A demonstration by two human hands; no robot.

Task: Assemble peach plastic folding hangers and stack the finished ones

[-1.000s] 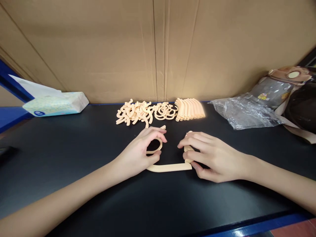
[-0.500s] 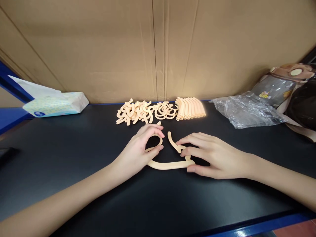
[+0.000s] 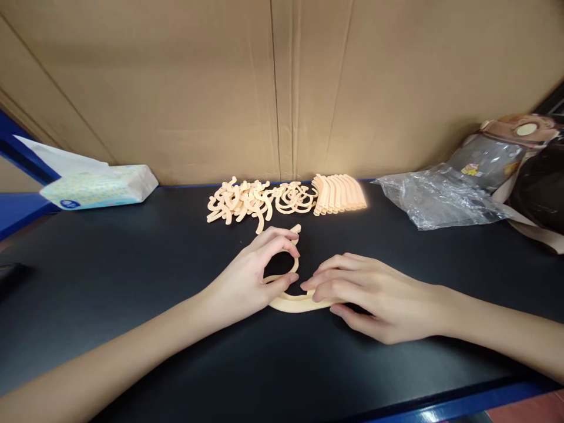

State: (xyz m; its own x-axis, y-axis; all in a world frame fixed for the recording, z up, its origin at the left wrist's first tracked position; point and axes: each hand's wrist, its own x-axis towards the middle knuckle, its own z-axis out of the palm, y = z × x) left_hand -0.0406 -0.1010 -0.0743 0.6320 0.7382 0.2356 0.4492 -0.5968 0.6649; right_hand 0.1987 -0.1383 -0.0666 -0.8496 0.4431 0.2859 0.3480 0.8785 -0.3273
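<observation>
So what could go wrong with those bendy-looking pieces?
Maybe two things. The right hand holds one end of the long curved piece, while the left hand is around the looped piece. If either hand slipped, the pieces might shift out of place; I can't tell whether they're joined. Also, a loose piece sticks out of the jumbled pile close to the left hand, so knuckles might bump it.
</observation>
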